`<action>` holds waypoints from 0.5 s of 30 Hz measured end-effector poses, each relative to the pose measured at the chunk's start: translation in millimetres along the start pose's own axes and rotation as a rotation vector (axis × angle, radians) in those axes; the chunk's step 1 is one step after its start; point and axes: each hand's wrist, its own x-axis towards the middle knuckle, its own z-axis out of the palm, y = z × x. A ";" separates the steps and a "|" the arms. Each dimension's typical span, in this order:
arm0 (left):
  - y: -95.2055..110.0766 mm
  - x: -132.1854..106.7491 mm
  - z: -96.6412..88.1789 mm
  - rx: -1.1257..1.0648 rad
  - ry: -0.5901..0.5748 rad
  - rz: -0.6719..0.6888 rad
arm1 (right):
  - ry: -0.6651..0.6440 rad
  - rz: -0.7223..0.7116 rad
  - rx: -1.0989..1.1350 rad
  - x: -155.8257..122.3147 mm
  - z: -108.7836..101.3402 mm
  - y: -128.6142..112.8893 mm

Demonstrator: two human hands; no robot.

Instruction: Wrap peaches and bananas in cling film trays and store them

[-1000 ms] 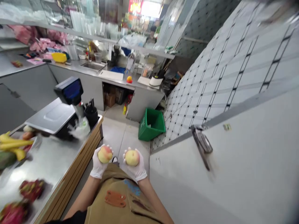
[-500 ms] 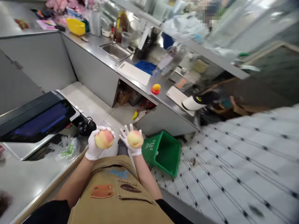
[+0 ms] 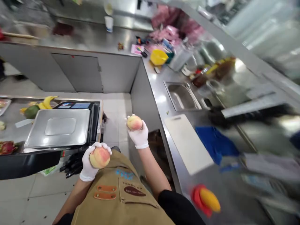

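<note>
Peaches (image 3: 134, 122), are they, and where exactly?

Two, one in each hand, held up in front of the person's tan apron (image 3: 131, 195). The left peach (image 3: 100, 157) sits low, right over the apron's top edge. The right peach (image 3: 134, 122) is higher and further forward.

And the hands?

Apart, both in white gloves (image 3: 140, 139). The left hand (image 3: 90, 165) wraps around its peach from below, with the fingers curling over the top. The right hand (image 3: 138, 134) holds its peach up at the fingertips.

What's nearest them?

Beside the right hand runs a stainless steel counter (image 3: 154, 90), with a white cutting board (image 3: 188, 143) and a blue cloth (image 3: 217, 145) lying on it. Further along are a steel sink (image 3: 181, 97) and a yellow basin (image 3: 158, 57).

Left side?

A scale with a steel platform (image 3: 59, 126) stands beyond the left hand. Past it, on another steel surface, are bananas (image 3: 48, 101) and dragon fruit (image 3: 7, 147).

And that orange blob at lower right?

Too blurred to tell.
</note>
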 end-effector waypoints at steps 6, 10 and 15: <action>-33.2 119.8 33.2 -0.175 0.196 0.115 | -0.116 0.129 -0.106 123.7 35.2 -54.4; -27.4 235.0 66.8 -0.224 0.208 0.108 | -0.261 0.382 -0.113 225.6 47.5 -68.0; 29.5 357.8 126.5 -0.281 0.165 0.212 | -0.270 0.608 -0.171 335.9 111.0 -83.6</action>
